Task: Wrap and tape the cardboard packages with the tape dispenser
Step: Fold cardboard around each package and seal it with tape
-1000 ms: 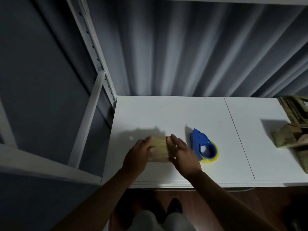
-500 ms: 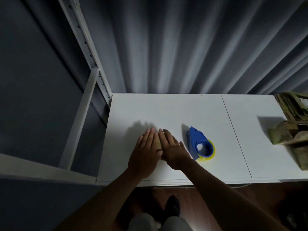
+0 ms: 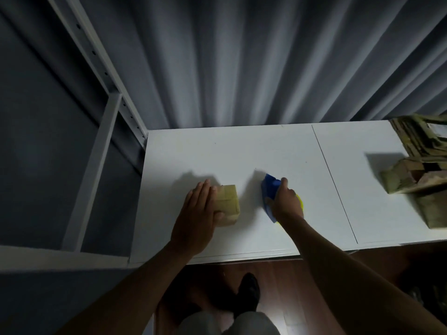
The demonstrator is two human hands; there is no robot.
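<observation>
A small tan cardboard package (image 3: 227, 204) lies on the white table (image 3: 242, 151), left of centre. My left hand (image 3: 198, 213) rests on its left side with fingers straight and the thumb against its front face. To the right sits the blue tape dispenser (image 3: 268, 189) with a yellow roll. My right hand (image 3: 286, 203) grips the dispenser from above, fingers curled over its body, hiding most of the roll.
A pile of flattened and folded cardboard (image 3: 420, 170) fills the table's right end. A white metal shelf frame (image 3: 96, 151) stands to the left, grey curtains behind. The table's near edge (image 3: 242, 256) is close to my body.
My right hand left the package and moved right onto the tape dispenser, closing round it. My left hand stayed on the package, which now shows beside it.
</observation>
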